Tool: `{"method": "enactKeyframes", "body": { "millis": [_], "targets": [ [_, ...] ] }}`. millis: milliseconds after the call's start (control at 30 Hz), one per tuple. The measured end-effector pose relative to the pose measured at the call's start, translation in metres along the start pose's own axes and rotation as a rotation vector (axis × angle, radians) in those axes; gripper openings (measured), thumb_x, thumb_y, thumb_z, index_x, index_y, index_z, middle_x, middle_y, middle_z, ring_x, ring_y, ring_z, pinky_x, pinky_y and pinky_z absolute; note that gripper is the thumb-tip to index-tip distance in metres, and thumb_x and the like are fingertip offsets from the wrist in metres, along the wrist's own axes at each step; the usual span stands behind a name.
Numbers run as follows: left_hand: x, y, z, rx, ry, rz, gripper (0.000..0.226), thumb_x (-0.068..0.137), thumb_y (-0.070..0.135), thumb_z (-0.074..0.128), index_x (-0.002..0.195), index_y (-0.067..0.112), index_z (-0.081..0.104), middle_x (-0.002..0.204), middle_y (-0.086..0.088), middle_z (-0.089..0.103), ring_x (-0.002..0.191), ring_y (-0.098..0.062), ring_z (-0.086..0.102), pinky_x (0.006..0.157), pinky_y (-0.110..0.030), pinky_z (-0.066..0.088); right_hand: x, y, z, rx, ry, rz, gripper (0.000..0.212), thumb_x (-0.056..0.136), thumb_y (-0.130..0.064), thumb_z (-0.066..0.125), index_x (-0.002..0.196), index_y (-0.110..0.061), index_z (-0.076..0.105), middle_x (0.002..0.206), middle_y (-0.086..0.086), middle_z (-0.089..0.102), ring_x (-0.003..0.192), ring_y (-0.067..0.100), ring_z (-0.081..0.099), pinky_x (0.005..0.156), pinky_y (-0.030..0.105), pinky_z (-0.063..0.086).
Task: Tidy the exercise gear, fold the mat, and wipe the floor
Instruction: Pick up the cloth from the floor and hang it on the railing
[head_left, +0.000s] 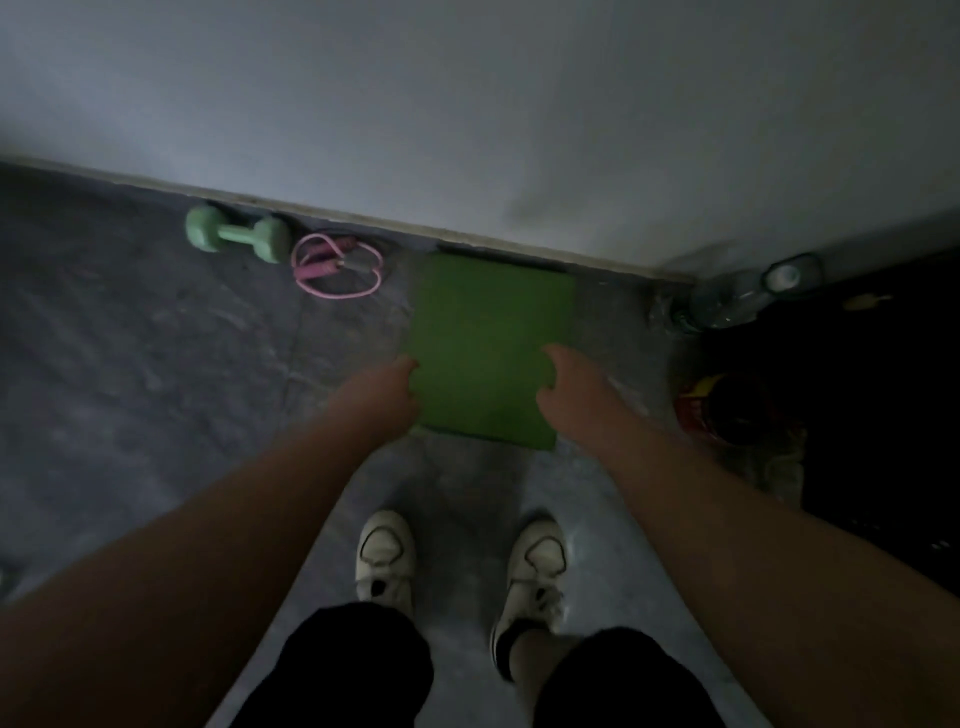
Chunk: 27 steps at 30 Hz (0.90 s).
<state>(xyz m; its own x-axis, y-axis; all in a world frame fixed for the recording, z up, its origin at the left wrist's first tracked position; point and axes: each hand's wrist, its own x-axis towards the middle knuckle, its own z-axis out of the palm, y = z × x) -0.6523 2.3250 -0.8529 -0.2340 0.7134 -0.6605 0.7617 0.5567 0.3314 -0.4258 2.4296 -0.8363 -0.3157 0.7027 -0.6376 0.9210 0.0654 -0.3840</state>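
A folded green mat (483, 343) lies on the grey floor, its far edge against the wall. My left hand (387, 392) is at the mat's left edge and my right hand (569, 387) at its right edge. Both hands have curled fingers on the mat's sides. A mint-green dumbbell (236, 235) rests by the skirting at the left. Beside it, a pink skipping rope (337, 267) lies coiled. The room is dim and the fingertips are hard to make out.
A clear plastic bottle (748, 293) lies in the corner at the right. A red and yellow container (698, 410) stands next to a dark area on the right. My two white shoes (387, 556) are on the floor just behind the mat.
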Motion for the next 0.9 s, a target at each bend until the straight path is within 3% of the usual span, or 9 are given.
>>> {"method": "enactKeyframes", "body": {
  "millis": [133,300,433,600,700,900],
  "targets": [
    [-0.126,0.035,-0.105,-0.189,0.091,-0.043,0.043,0.091,0.019,0.056,0.134,0.016,0.056,0.124,-0.016,0.064,0.112,-0.034,0.061,0.099,-0.043,0.047,-0.123,-0.075,-0.091,0.063,0.014,-0.070,0.060,0.093,-0.015,0.053,0.150,-0.016,0.035,0.148,0.010,0.045,0.134,0.027,0.045,0.109,0.042,0.041],
    [-0.290,0.073,-0.253,-0.286,0.301,-0.085,0.033,0.089,0.020,0.053,0.121,0.020,0.062,0.102,-0.010,0.070,0.094,-0.032,0.065,0.087,-0.042,0.053,-0.273,-0.163,-0.220,0.037,0.116,-0.255,0.057,0.094,-0.017,0.054,0.149,-0.022,0.037,0.144,0.004,0.051,0.132,0.022,0.048,0.105,0.034,0.040],
    [-0.413,0.106,-0.336,-0.268,0.525,-0.022,0.032,0.091,0.020,0.055,0.122,0.019,0.060,0.107,-0.008,0.069,0.100,-0.030,0.065,0.090,-0.040,0.050,-0.379,-0.214,-0.303,0.000,0.256,-0.467,0.059,0.088,-0.012,0.054,0.146,-0.018,0.042,0.139,0.007,0.053,0.129,0.023,0.048,0.107,0.038,0.041],
    [-0.518,0.153,-0.384,-0.213,0.729,0.075,0.039,0.090,0.016,0.060,0.129,0.018,0.059,0.122,-0.006,0.065,0.112,-0.028,0.060,0.095,-0.036,0.045,-0.466,-0.240,-0.369,-0.084,0.432,-0.729,0.060,0.085,-0.009,0.056,0.143,-0.019,0.045,0.140,0.002,0.052,0.131,0.018,0.044,0.108,0.031,0.040],
    [-0.551,0.172,-0.400,-0.236,0.824,0.090,0.039,0.092,0.018,0.057,0.131,0.023,0.056,0.125,0.002,0.062,0.115,-0.020,0.056,0.094,-0.034,0.043,-0.489,-0.248,-0.393,-0.071,0.490,-0.774,0.058,0.089,-0.012,0.056,0.145,-0.021,0.042,0.142,-0.003,0.049,0.134,0.013,0.040,0.106,0.021,0.032],
    [-0.582,0.183,-0.415,-0.261,0.935,0.086,0.042,0.091,0.023,0.058,0.132,0.031,0.051,0.123,0.010,0.062,0.111,-0.015,0.057,0.092,-0.038,0.048,-0.505,-0.270,-0.412,-0.020,0.515,-0.855,0.056,0.092,-0.014,0.055,0.146,-0.019,0.041,0.144,-0.003,0.048,0.136,0.012,0.039,0.109,0.022,0.030]
  ]
}}
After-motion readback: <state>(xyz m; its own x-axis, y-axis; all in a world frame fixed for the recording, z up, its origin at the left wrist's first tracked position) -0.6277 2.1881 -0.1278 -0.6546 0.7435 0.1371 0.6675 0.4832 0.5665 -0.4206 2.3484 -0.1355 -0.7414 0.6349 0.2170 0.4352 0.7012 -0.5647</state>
